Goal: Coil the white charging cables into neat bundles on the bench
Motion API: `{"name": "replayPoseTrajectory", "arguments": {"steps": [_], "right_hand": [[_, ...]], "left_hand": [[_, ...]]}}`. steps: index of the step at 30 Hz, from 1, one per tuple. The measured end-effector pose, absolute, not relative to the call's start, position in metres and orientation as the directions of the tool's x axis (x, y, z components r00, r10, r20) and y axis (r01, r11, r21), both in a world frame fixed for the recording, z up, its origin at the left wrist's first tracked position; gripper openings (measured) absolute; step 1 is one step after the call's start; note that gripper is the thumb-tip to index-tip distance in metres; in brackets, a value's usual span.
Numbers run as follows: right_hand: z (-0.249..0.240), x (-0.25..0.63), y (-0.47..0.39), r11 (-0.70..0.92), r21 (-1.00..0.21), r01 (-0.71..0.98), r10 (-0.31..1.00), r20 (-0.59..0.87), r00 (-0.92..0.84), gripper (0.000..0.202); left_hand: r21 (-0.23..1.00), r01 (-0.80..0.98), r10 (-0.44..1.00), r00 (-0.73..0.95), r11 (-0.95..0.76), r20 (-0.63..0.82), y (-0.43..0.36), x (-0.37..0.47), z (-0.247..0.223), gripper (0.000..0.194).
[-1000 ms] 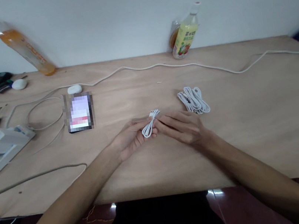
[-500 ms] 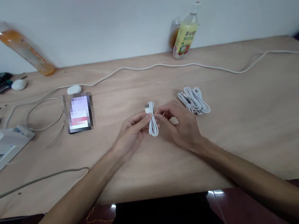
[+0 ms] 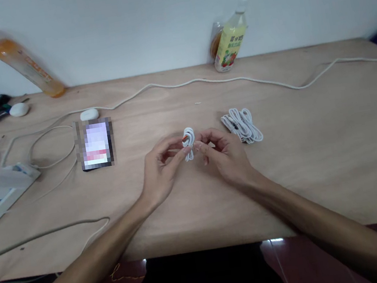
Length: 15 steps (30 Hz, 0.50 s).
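A small coiled white cable [image 3: 188, 136] is held above the middle of the wooden table, with an orange-tipped connector showing on its left side. My left hand [image 3: 163, 164] pinches the coil from the left, thumb across its lower part. From the right, my right hand [image 3: 226, 155] meets the coil with thumb and forefinger pressed together at its edge; the fingertips are too small to show exactly what they grip. Several more coiled white cables [image 3: 243, 126] lie bunched on the table just beyond my right hand.
A phone [image 3: 96, 143] and a white case [image 3: 89, 114] lie left of my hands. A long white cable [image 3: 197, 81] crosses the table's back. An orange drink bottle [image 3: 26, 66] and a yellow-labelled bottle [image 3: 230, 43] lean at the wall. A white tray [image 3: 2, 202] is far left.
The held coil has been turned over: its metal plug no longer shows, and an orange-tipped connector does. My left hand has rotated a little. The whole view has shifted slightly.
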State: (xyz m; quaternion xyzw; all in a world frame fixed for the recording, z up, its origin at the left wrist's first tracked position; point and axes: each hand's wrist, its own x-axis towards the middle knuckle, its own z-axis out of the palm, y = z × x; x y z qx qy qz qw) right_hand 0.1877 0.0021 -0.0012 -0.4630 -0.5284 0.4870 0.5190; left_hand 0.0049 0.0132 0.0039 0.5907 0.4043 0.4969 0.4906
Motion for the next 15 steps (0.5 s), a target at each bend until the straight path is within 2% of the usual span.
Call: {"name": "replayPoseTrajectory", "arguments": {"steps": [5, 8, 11, 13, 15], "right_hand": [[-0.0022, 0.1874, 0.0021, -0.037, -0.984, -0.175, 0.997, -0.025, -0.07, 0.032], [-0.0029, 0.1872, 0.0016, -0.112, -0.966, -0.235, 0.989, -0.084, -0.124, 0.034], [-0.0028, 0.1886, 0.001, -0.03, -0.987, -0.158, 0.996, -0.016, -0.09, 0.03], [-0.0023, 0.1913, 0.0005, 0.116, -0.993, -0.013, 0.993, 0.116, -0.013, 0.024], [-0.0016, 0.1956, 0.0007, 0.29, -0.937, 0.194, 0.952, 0.303, 0.039, 0.016]], "left_hand": [[0.878, 0.173, 0.893, 0.147, -0.447, 0.426, 0.0136, -0.0014, 0.0039, 0.014], [0.857, 0.209, 0.879, 0.189, -0.471, 0.437, 0.0125, -0.0035, 0.0063, 0.013], [0.935, 0.089, 0.926, 0.199, -0.343, 0.32, 0.011, -0.0028, 0.0082, 0.017], [0.978, -0.053, 0.952, 0.223, -0.204, 0.211, 0.011, -0.0015, 0.0097, 0.02], [0.977, -0.206, 0.957, 0.267, -0.055, 0.11, 0.012, -0.0001, 0.012, 0.02]]}}
